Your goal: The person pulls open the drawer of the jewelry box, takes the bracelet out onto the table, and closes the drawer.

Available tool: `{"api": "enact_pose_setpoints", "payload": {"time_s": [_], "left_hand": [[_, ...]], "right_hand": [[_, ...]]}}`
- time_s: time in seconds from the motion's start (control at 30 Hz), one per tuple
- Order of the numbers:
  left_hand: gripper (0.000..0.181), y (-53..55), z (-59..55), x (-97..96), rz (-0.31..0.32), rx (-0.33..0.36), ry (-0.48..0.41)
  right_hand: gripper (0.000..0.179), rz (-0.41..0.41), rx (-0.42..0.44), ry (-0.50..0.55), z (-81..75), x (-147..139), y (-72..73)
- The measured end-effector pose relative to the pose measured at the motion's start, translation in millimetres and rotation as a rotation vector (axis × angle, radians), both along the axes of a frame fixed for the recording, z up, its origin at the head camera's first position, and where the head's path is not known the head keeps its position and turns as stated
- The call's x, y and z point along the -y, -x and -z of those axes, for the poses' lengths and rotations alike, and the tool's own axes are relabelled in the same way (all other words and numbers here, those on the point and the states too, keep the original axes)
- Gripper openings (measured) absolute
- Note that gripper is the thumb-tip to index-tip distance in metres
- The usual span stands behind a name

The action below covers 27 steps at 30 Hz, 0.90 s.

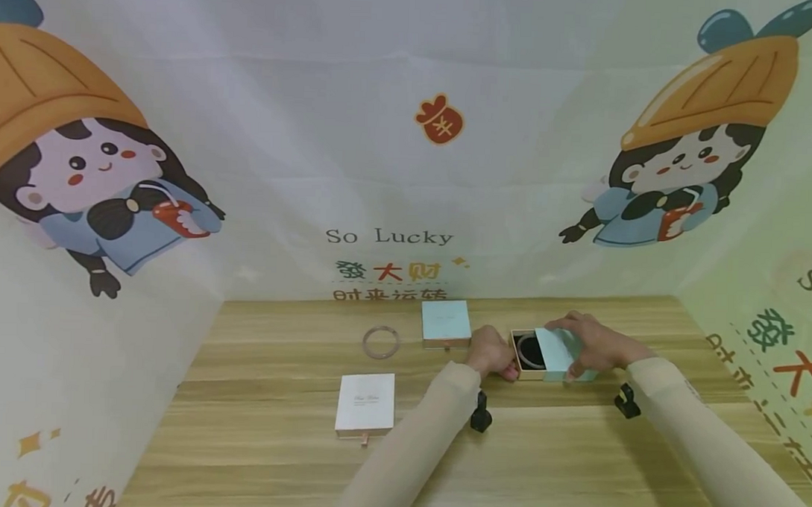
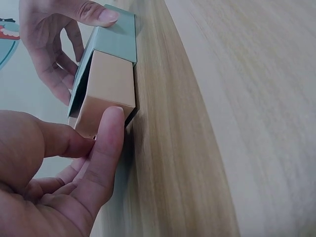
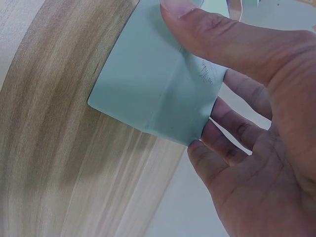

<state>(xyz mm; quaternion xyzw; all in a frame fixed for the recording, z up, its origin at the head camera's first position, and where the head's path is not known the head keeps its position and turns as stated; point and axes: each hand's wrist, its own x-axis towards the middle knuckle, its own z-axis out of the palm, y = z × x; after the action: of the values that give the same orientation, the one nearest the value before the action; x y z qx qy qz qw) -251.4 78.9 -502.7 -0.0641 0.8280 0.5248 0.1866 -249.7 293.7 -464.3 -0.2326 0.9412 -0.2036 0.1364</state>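
A light-green jewelry box (image 1: 560,356) lies on the table with its tan drawer (image 2: 111,81) slid partway out to the left. Inside, on black lining, sits a bangle (image 1: 520,350), partly covered by the sleeve. My left hand (image 1: 491,351) pinches at the drawer's front end with thumb and forefinger; what lies between the fingertips is hidden. The right hand (image 1: 594,342) grips the green sleeve (image 3: 143,74), thumb on one side and fingers along the opposite edge. A second bangle (image 1: 380,342) lies flat on the table, left of both hands.
Just left of my left hand is another light-green box (image 1: 446,322), closed. Nearer the front, a white box (image 1: 366,403) with a small ribbon tab lies beside my left forearm. A printed cloth (image 1: 395,186) hangs behind the wooden table (image 1: 260,405) and along its sides.
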Motion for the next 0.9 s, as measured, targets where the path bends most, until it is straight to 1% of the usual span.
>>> {"api": "enact_pose_setpoints", "payload": {"time_s": [0.17,0.33,0.53,0.67,0.9], "left_hand": [[0.021,1.4,-1.4,4.1,-0.004,-0.005,0.021],[0.02,-0.8,-2.4,8.1,0.009,-0.023,0.04],[0.023,-3.2,-2.4,12.5,0.024,-0.061,0.105],[0.026,-3.3,-1.7,15.0,0.038,-0.081,0.125],[0.031,-3.2,-0.2,20.0,0.043,-0.138,0.196]], "right_hand": [[0.091,0.003,0.001,-0.005,-0.3,1,0.8],[0.09,0.006,-0.002,-0.002,-1.1,2,-0.9],[0.09,-0.001,-0.006,0.003,-0.8,1,-1.9],[0.09,-0.001,-0.003,0.002,-1.1,2,-1.9],[0.091,0.006,0.005,0.002,-1.2,-1,-1.6]]}}
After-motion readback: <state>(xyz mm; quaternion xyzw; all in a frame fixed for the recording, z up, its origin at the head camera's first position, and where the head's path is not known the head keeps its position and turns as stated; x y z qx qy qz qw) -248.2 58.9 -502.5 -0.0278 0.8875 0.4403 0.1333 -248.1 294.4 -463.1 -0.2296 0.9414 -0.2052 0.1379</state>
